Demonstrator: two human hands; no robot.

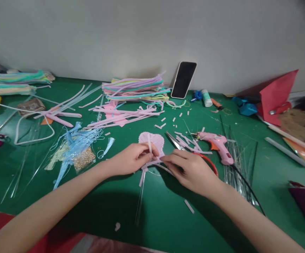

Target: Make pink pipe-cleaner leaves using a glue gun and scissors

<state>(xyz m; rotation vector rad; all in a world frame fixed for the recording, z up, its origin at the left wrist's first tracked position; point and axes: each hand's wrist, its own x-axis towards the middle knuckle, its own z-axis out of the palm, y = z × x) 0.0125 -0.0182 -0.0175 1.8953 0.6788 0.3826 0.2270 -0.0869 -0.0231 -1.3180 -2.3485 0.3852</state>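
A small lilac fan-shaped piece (152, 139) with a fuzzy scalloped edge lies on the green table, with clear thin rods (140, 203) running from its lower end toward me. My left hand (138, 158) is closed at its lower left, gripping a pale lilac pipe cleaner (149, 140) that stands up between the fingers. From the right, my right hand (192, 170) pinches a lilac pipe cleaner (165, 169) near the lower edge of the piece. My fingers partly hide where the strips meet. Red-handled scissors (208, 162) lie partly under my right hand.
A pink glue gun (218, 144) with a black cord lies at right, beside cut lilac pieces (188, 140). Behind are pipe cleaner bundles (136, 88) and a propped phone (184, 80). Blue tassels (76, 140) and a bag of gold beads (84, 159) are at left.
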